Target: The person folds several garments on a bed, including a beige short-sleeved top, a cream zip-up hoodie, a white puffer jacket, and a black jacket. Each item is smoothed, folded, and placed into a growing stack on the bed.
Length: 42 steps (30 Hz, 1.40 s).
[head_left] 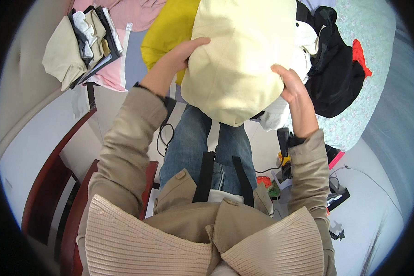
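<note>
A large pale-cream piece of cloth, probably a garment [237,55], hangs in front of me over the near edge of the bed. My left hand [184,51] grips its left side, with the thumb on top and the fingers hidden beneath. On its lower right side, my right hand [293,83] holds the cloth the same way. The lower end of the cloth bulges toward me above my knees. A mustard-yellow cloth [168,32] lies beside my left hand. Close to my right hand are white clothes [276,115] and a heap of black clothes [338,78].
A stack of folded clothes [85,41] sits at the far left, near pink bedding [131,14]. A floral pale-green sheet [372,55] covers the right side, with a red cloth [361,57] on it. Dark-red wooden furniture [46,198] stands at lower left. Cables lie by the floor.
</note>
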Motion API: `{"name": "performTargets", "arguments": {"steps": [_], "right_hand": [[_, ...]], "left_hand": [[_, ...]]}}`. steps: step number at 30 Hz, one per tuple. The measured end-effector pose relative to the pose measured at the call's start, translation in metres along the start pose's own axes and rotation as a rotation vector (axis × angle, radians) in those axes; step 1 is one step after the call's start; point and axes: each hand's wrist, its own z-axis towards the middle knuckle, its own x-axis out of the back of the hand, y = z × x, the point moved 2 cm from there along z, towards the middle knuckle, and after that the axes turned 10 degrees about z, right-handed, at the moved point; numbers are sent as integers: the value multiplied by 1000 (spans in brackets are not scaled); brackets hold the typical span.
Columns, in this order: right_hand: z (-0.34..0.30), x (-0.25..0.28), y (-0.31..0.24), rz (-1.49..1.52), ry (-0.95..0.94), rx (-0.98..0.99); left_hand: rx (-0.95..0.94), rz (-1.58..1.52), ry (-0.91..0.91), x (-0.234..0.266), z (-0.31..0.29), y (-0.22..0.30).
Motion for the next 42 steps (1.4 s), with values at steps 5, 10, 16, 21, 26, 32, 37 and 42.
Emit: {"name": "performTargets", "arguments": {"steps": [5,10,16,21,26,32,37,42], "right_hand": [[-77,-10,-27,-43,-4,172],[-155,-28,-137,-221,-31,578],[-246,-38,-195,-134,-151,910],[-185,5,-124,-39,-121,677],[-96,71,41,-14,117,-56],[-64,97,99,-346,-73,-55],[-23,85,58,-429,156,397],[-7,80,64,-1051,501,442]], "left_hand": [[-63,8,61,-24,-94,31],[-424,159,53,-67,-172,143],[-819,74,-82,-117,-255,223],[-714,271,46,-105,-184,155],[-7,440,66,-62,-66,-25],[-7,507,108,-47,-34,-136],[-3,550,60,-42,-29,-123],[33,527,103,-45,-22,-132]]}}
